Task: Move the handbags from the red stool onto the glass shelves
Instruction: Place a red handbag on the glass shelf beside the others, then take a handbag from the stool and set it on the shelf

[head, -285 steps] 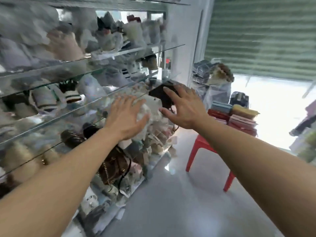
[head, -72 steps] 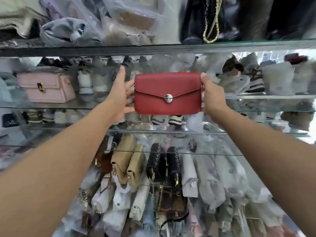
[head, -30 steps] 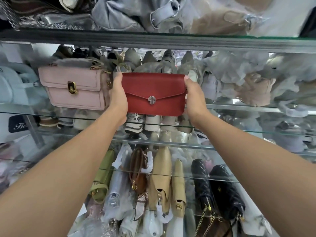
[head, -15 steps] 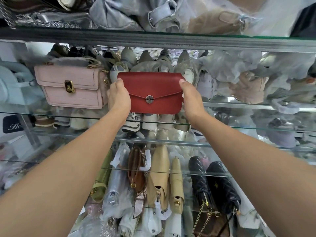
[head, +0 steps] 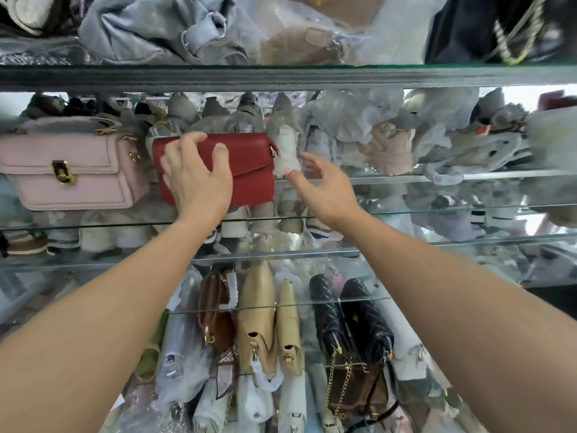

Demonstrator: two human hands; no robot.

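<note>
The red handbag (head: pixel 249 170) stands on the glass shelf (head: pixel 437 210), lengthwise along it, just beside a pink handbag (head: pixel 71 170). The left hand (head: pixel 196 173) presses spread fingers on its front. The right hand (head: pixel 324 189) hovers wide, empty, just right of it.

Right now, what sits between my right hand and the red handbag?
In the head view, a pale wrapped item shows in the gap between right hand and red handbag.
</note>
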